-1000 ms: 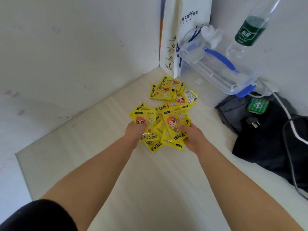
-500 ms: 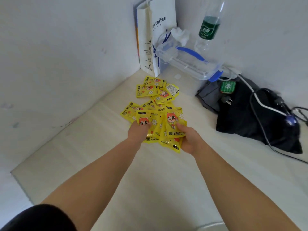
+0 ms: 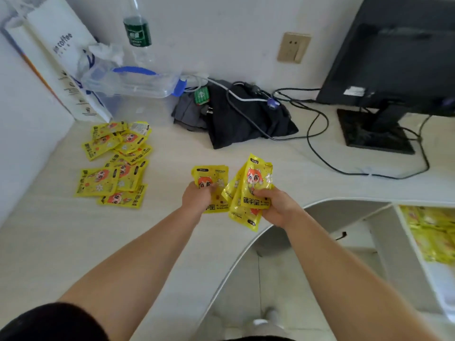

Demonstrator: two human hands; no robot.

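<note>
Near the front of the desk (image 3: 73, 242), my left hand (image 3: 197, 198) pinches a squared packet stack (image 3: 211, 174), my right hand (image 3: 277, 205) grips a fanned bunch (image 3: 257, 179) — kept apart, I judge, for sorting — well clear of the loose pile (image 3: 115, 166).

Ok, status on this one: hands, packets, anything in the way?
Left hand grips a stack of yellow hand-warmer packets; right hand grips a fanned bunch. Loose pile lies on the desk, left. Nothing blocks the hands.
</note>
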